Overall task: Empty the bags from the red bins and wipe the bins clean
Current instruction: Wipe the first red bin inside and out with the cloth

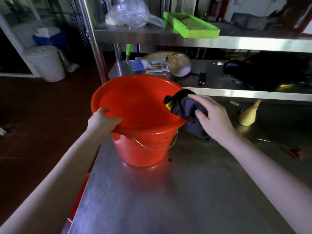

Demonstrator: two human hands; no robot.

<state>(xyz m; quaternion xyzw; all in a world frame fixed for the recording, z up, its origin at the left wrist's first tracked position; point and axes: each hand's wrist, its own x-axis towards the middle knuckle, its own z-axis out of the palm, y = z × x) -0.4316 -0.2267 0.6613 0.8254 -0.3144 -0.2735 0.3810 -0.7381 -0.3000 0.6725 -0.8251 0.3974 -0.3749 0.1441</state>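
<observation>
A red bin [135,105], a bucket with a wire handle, stands on the left part of a steel table [177,191]. No bag shows inside it. My left hand [103,120] grips its near-left rim, thumb inside. My right hand [212,115] holds a dark grey cloth [184,105] draped over the bin's right rim, partly inside and partly hanging outside. A bit of yellow shows under the cloth.
A steel shelf rack [236,43] rises behind the bin, carrying a green tray [190,24], a clear plastic bag [128,14], a bowl [179,65] and papers. A cream funnel [248,114] lies to the right. A white pail [45,63] stands on the floor, far left.
</observation>
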